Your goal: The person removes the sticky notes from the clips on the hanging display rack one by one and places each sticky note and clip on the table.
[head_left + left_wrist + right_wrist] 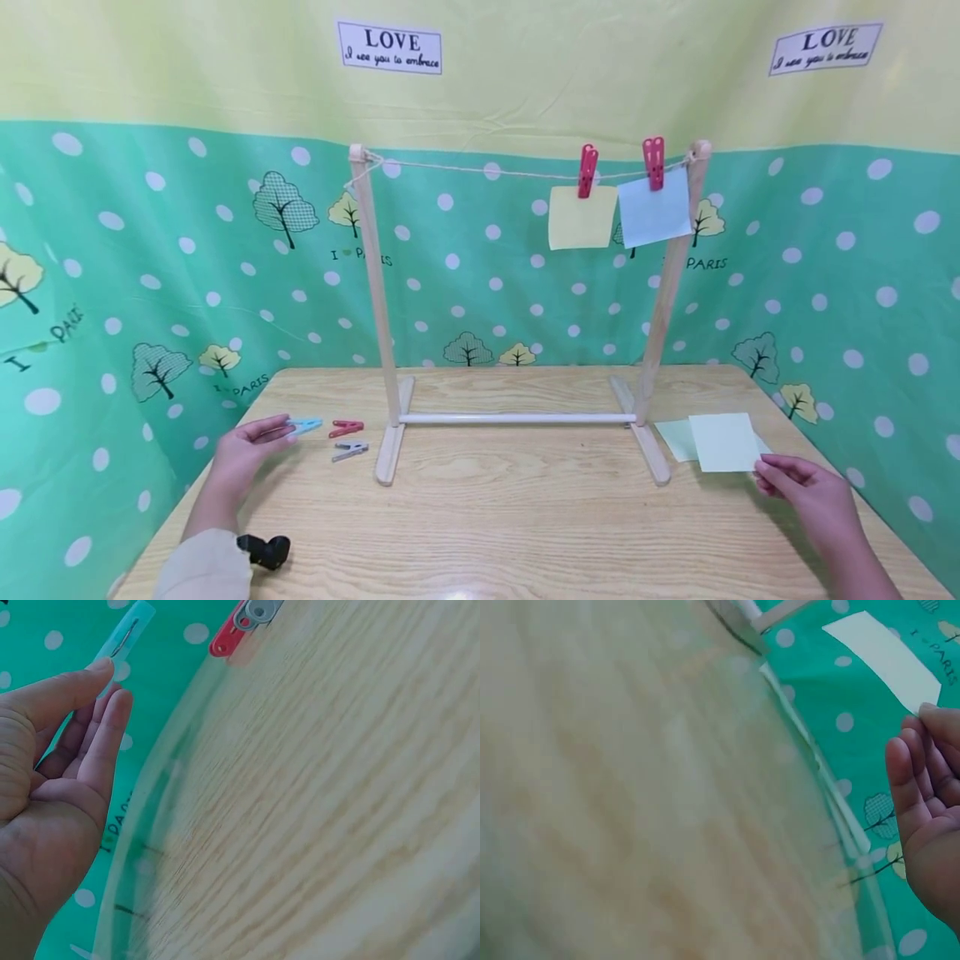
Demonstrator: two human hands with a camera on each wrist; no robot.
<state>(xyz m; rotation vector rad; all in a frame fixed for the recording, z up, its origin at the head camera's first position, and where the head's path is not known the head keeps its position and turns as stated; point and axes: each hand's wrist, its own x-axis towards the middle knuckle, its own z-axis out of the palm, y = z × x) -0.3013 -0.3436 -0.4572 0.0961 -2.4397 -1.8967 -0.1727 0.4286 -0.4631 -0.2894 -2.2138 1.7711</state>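
Observation:
Between thumb and fingertips, my left hand (251, 454) pinches a light blue clothespin (306, 426), also seen raised in the left wrist view (126, 637). On the table to its right lie a red clothespin (347, 428) and a grey clothespin (350, 451). At the right side my right hand (813, 496) pinches a pale green paper square (723, 443) by its lower right corner. The right wrist view shows that paper (889, 660) held above the table. Beneath it, partly hidden, lies more pale green paper (675, 439).
A wooden stand (378, 292) carries a string (480, 172) between two posts. Near its right end, red clothespins (587, 172) hold a yellow paper square (582, 221) and a blue one (654, 212). A white bar (517, 418) joins the feet. Patterned curtain (465, 275) surrounds the table (517, 517).

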